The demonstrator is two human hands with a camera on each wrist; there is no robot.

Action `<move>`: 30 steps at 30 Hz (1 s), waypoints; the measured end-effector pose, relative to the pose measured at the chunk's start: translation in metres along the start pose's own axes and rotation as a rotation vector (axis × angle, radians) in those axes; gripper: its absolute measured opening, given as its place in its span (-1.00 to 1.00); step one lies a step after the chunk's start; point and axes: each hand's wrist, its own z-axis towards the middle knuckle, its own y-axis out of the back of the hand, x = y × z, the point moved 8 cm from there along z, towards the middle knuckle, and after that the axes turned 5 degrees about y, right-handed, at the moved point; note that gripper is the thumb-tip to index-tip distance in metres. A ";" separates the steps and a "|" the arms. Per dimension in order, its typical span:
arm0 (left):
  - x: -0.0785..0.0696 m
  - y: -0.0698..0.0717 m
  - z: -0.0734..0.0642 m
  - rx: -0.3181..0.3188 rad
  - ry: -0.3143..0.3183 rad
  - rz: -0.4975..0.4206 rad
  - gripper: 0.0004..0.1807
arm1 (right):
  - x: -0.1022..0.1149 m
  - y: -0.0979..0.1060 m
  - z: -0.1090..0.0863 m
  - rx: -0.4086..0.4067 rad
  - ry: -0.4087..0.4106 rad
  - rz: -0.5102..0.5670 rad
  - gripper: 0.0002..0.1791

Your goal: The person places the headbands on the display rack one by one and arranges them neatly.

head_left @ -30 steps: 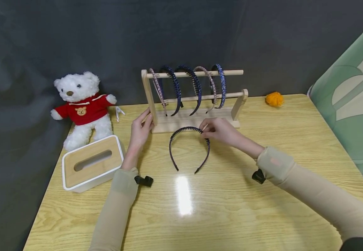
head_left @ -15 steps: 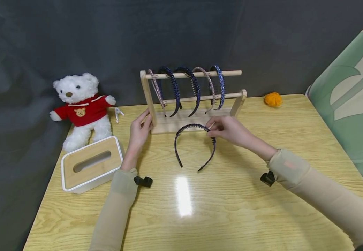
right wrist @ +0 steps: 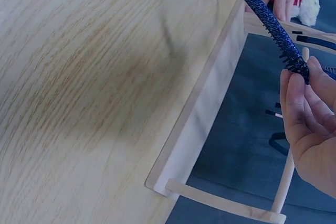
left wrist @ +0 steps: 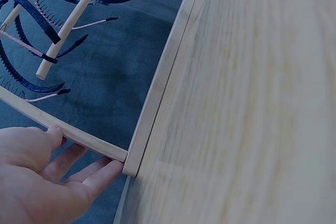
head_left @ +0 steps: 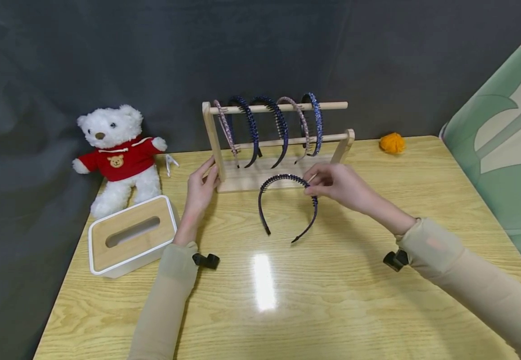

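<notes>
My right hand point(head_left: 339, 185) pinches a dark blue glittery headband point(head_left: 284, 177) with small teeth near the top of its arch. It hangs in front of the wooden rack point(head_left: 251, 180), ends pointing down, over the table; in the right wrist view, my fingertips hold the toothed band point(right wrist: 265, 17). At the rack's left side, my left hand point(head_left: 200, 187) touches the outer side of the upright, its fingers only slightly bent in the left wrist view point(left wrist: 58, 174). On the upper bar hang pink headbands point(head_left: 225, 125), dark blue headbands point(head_left: 252, 127) and a bright blue glittery headband point(head_left: 318, 120).
A white teddy bear point(head_left: 120, 145) in a red sweater sits at the back left. Near it stand a tissue box point(head_left: 129, 255) with a wooden lid and a small white clip point(head_left: 170, 162). An orange fluffy ball point(head_left: 392, 143) lies at the table's back right.
My right hand has moved right and slightly toward the rack, carrying the headband with it. The left hand has stayed on the rack's upright.
</notes>
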 end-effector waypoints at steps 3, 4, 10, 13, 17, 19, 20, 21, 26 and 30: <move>0.000 -0.001 0.000 0.003 0.010 0.003 -0.51 | 0.001 0.005 -0.005 -0.007 -0.008 -0.006 -0.81; 0.000 -0.001 0.000 0.002 0.011 0.003 -0.51 | 0.002 0.007 -0.006 -0.010 -0.008 -0.008 -0.81; 0.000 0.001 0.000 0.002 0.005 0.007 -0.50 | 0.005 0.017 -0.016 -0.026 -0.035 -0.028 -0.80; 0.000 0.001 0.000 -0.002 -0.007 0.009 -0.51 | 0.007 0.023 -0.022 -0.037 -0.042 -0.053 -0.79; 0.001 0.002 -0.001 -0.007 -0.011 0.010 -0.51 | 0.009 0.031 -0.029 -0.052 -0.046 -0.065 -0.78; 0.001 0.002 -0.001 -0.005 -0.007 0.012 -0.51 | 0.010 0.036 -0.033 -0.066 -0.049 -0.066 -0.77; 0.001 0.001 -0.001 -0.004 -0.006 0.013 -0.51 | 0.011 0.039 -0.035 -0.073 -0.047 -0.064 -0.77; 0.001 0.001 -0.001 -0.002 -0.004 0.013 -0.51 | 0.011 0.042 -0.037 -0.083 -0.043 -0.064 -0.76; 0.001 0.001 0.000 0.000 -0.016 0.017 -0.51 | 0.015 0.055 -0.048 -0.120 -0.011 -0.065 -0.78; 0.001 0.001 0.001 -0.001 -0.027 0.017 -0.51 | 0.015 0.063 -0.057 -0.139 -0.009 -0.072 -0.77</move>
